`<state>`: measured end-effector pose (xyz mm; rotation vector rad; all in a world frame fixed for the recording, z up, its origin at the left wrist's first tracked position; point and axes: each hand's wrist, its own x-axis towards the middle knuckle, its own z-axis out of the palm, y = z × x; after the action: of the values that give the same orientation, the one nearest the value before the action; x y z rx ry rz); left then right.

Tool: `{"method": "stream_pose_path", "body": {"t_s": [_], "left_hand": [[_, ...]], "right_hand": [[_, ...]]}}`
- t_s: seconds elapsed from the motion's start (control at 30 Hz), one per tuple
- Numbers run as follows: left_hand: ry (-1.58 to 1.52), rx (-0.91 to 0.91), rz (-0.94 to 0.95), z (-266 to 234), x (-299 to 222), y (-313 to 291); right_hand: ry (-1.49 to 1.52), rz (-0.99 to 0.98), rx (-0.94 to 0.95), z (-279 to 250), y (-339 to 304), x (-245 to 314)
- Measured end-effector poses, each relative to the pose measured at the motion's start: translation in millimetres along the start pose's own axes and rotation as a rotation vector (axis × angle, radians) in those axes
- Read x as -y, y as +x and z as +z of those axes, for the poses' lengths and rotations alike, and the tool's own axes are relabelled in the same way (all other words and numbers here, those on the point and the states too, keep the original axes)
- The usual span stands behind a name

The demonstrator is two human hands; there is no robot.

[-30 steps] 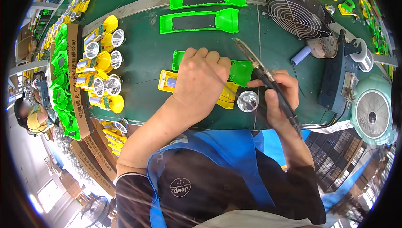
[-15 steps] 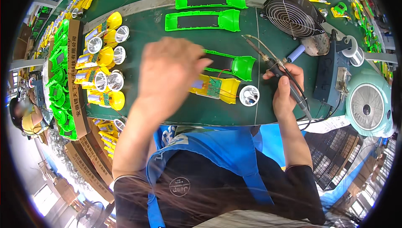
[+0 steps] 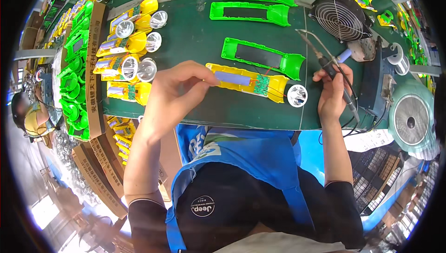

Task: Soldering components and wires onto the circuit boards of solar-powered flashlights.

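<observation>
My left hand (image 3: 183, 90) is closed in a pinch at the left end of a yellow flashlight housing half (image 3: 278, 88); whatever the fingertips hold is too small to make out. Inside that housing lie a lilac battery cell (image 3: 232, 78) and a green circuit board (image 3: 261, 85) with thin wires. A silver reflector (image 3: 297, 96) rests at its right end. My right hand (image 3: 333, 88) grips a soldering iron (image 3: 329, 68) with a thin tube along it, its tip pointing up and left, away from the board. Behind the yellow housing lies a green housing half (image 3: 260, 57) with a dark inner panel.
Two more green halves (image 3: 251, 12) lie farther back. Yellow assemblies with reflectors (image 3: 129, 69) line the left, beside a cardboard box wall (image 3: 96, 67) and green parts. At right are a black fan (image 3: 341, 18), a blue-grey soldering unit (image 3: 371, 78), a solder spool (image 3: 398, 57) and a pale green fan (image 3: 411, 120).
My left hand has come down from over the green half to the yellow housing's left end and is pinched there. The right hand still holds the soldering iron. The whole view has shifted slightly.
</observation>
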<state>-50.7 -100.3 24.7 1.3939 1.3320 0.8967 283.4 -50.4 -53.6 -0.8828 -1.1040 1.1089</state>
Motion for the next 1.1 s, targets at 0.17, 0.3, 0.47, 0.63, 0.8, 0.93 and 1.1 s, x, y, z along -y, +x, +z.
{"method": "stream_pose_path", "body": {"t_s": [0.17,0.3,0.47,0.63,0.8,0.93,1.1], "left_hand": [[0.082,0.167,0.151,15.4,-12.2,17.5],[0.329,0.181,0.335,19.7,-11.9,24.8],[0.393,0.21,0.504,34.4,-2.4,39.1],[0.583,0.206,0.584,49.1,6.2,46.8],[0.709,0.133,0.581,62.2,1.8,47.6],[0.731,0.155,0.511,62.4,-2.3,47.3],[0.715,0.15,0.498,63.2,-0.2,48.3]], "right_hand": [[-0.004,0.1,0.044,-13.3,-12.3,15.3],[0.045,0.174,0.108,-18.3,-11.9,21.3],[0.034,0.235,0.157,-21.3,-4.5,25.8],[0.063,0.331,0.207,-23.4,2.7,27.8],[0.005,0.45,0.259,-11.7,13.0,34.0],[-0.052,0.502,0.339,-6.7,18.3,34.9],[-0.042,0.526,0.398,-5.3,19.2,34.3]]}}
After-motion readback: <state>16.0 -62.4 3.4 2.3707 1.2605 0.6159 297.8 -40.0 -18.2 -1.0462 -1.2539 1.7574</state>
